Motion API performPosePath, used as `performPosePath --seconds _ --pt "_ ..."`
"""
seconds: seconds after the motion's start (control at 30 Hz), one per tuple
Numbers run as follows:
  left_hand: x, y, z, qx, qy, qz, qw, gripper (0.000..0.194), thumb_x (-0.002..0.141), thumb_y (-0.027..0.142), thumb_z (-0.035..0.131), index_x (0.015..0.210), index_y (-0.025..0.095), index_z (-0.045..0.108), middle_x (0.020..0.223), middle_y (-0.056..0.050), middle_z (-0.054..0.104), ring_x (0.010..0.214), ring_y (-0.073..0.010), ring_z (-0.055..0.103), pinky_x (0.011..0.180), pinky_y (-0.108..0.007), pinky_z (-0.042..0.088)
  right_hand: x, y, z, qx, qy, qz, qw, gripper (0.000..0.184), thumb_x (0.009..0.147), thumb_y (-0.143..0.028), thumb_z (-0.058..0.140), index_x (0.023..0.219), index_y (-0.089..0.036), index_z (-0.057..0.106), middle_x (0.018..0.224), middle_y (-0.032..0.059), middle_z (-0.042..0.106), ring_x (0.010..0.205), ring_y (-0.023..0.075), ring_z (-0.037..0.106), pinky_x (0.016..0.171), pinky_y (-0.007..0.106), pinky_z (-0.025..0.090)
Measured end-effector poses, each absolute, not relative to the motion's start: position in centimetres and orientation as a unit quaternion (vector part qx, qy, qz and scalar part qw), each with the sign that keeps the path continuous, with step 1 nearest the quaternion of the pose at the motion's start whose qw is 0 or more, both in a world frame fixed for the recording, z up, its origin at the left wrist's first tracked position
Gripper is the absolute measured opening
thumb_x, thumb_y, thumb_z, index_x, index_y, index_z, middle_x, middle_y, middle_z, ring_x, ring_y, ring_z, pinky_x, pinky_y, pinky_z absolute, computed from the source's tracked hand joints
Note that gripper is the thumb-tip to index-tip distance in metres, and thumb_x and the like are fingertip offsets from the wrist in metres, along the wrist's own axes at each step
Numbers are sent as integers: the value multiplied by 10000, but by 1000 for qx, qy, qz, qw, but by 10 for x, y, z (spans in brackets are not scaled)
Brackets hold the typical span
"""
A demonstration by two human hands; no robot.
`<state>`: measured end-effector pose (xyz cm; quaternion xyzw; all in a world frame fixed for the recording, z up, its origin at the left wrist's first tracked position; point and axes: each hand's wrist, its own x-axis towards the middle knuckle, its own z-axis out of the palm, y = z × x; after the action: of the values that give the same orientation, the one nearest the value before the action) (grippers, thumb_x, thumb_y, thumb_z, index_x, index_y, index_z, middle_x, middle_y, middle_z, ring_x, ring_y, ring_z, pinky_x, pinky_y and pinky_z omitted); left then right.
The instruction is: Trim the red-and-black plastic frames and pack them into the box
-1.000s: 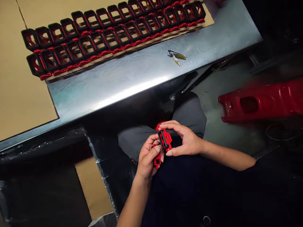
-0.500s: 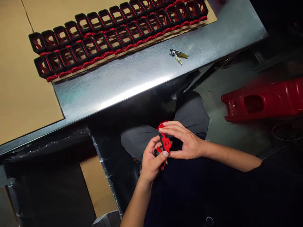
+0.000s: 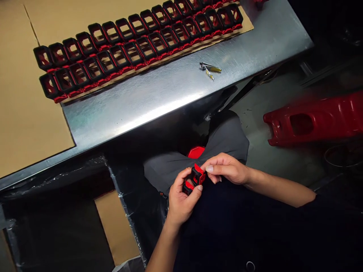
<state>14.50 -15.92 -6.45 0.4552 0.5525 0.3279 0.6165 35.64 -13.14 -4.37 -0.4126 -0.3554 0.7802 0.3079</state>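
My left hand [image 3: 183, 198] is wrapped round a red-and-black plastic frame [image 3: 196, 174] above my lap. Its thumb presses the near edge, and the other fingers reach around the far side. My right hand [image 3: 227, 169] is at the frame's right side, its index fingertip against the upper red edge. The thumb of that hand lies close to the index finger and the remaining fingers are curled under. Whether anything small sits between them cannot be made out. On the metal table rests an unfolded nail clipper [image 3: 210, 70] with yellow on its handles.
Two long rows of similar black-and-red frames [image 3: 132, 53] stand on cardboard [image 3: 34, 124] over the metal table [image 3: 136, 102]. A red plastic stool [image 3: 329, 119] lies on the floor at right. A red rounded surface [image 3: 196, 152] shows between my legs. Dark plastic sheeting [image 3: 62, 211] hangs at lower left.
My right hand has drawn back from gripping around the frame to its right edge, fingers now closer together. The frame has turned in my left hand, exposing its opening and the red surface behind.
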Motion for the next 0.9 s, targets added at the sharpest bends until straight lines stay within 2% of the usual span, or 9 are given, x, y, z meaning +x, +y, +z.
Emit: performPosePath --seconds 0.2,0.33,0.4,0.47,0.53,0.57,0.63,0.77,0.9 --pt "140 -156 -65 520 513 345 590 453 701 150 824 1127 289 752 1137 -60 766 1036 -262 706 986 -397 531 355 -130 -35 -413 -361 786 283 361 860 -471 710 869 -112 731 579 -26 569 532 79 478 542 215 379" --pt "139 -153 -63 485 526 357 601 509 745 184 814 1230 279 692 1330 -101 692 723 -148 665 876 -364 560 354 -134 -37 -419 -383 768 296 293 841 -417 741 834 -124 735 569 -35 553 525 75 463 536 213 370" --pt "139 -152 -62 444 541 374 608 479 797 248 787 1257 273 656 1381 -113 651 649 -105 613 764 -319 563 354 -137 -40 -421 -392 760 303 287 842 -410 743 855 -123 746 565 -40 538 525 74 449 534 212 367" --pt "139 -153 -61 403 548 378 627 451 834 327 761 1263 264 637 1212 -90 717 632 -108 599 632 -268 531 354 -138 -42 -421 -405 752 304 290 843 -412 747 884 -125 760 586 -38 542 535 75 447 539 212 373" --pt "139 -154 -60 377 543 366 655 498 839 386 755 1297 246 619 887 -31 725 602 -123 578 573 -248 492 354 -139 -43 -425 -435 732 306 292 853 -416 744 895 -129 773 629 -24 575 562 81 471 555 214 391" --pt "139 -156 -59 369 540 359 666 536 834 401 760 1321 233 611 757 -2 681 595 -132 567 583 -251 489 354 -138 -44 -424 -459 717 309 287 865 -414 737 897 -132 779 655 -14 598 580 86 491 567 215 404" --pt "141 -158 -57 368 538 355 670 592 820 398 774 1356 216 601 680 18 634 617 -145 569 666 -278 508 354 -138 -45 -414 -519 677 319 260 892 -388 721 906 -137 790 697 3 636 606 92 527 587 215 422" --pt "145 -162 -53 372 553 364 651 695 726 328 852 1370 239 607 1009 -63 735 811 -201 673 815 -324 531 353 -139 -49 -382 -621 591 346 223 936 -350 696 946 -155 803 685 12 654 589 95 554 582 217 428" --pt "149 -164 -52 392 546 361 647 875 636 263 901 1429 274 529 1373 -128 644 968 -251 708 854 -344 560 352 -140 -54 -366 -652 560 357 263 974 -379 652 970 -163 801 690 26 668 608 108 586 584 221 446"
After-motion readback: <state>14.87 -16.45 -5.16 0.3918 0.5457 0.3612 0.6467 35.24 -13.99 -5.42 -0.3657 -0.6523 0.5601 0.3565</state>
